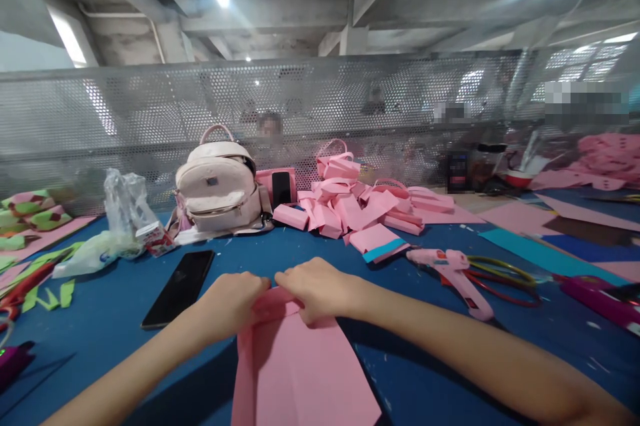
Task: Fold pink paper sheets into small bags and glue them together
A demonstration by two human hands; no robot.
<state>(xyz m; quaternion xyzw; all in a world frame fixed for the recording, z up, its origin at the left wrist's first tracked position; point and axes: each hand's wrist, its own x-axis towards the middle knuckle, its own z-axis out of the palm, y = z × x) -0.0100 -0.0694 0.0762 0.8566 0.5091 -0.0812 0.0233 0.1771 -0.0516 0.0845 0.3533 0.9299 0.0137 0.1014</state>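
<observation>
A pink paper sheet (300,373) lies on the blue table (125,319) right in front of me. My left hand (235,303) and my right hand (320,289) both pinch its far edge, which is folded over towards me. The two hands sit close together, fingers curled on the fold. A black phone (179,287) lies just left of my left hand. A pink glue gun (457,273) rests to the right of my right hand.
A pile of folded pink paper bags (360,209) and a pale pink backpack (217,189) stand behind. A plastic bag (120,223) and green paper scraps (50,296) lie left. Coloured sheets (550,253) cover the right. A perforated metal screen (150,113) closes the back, a person behind it.
</observation>
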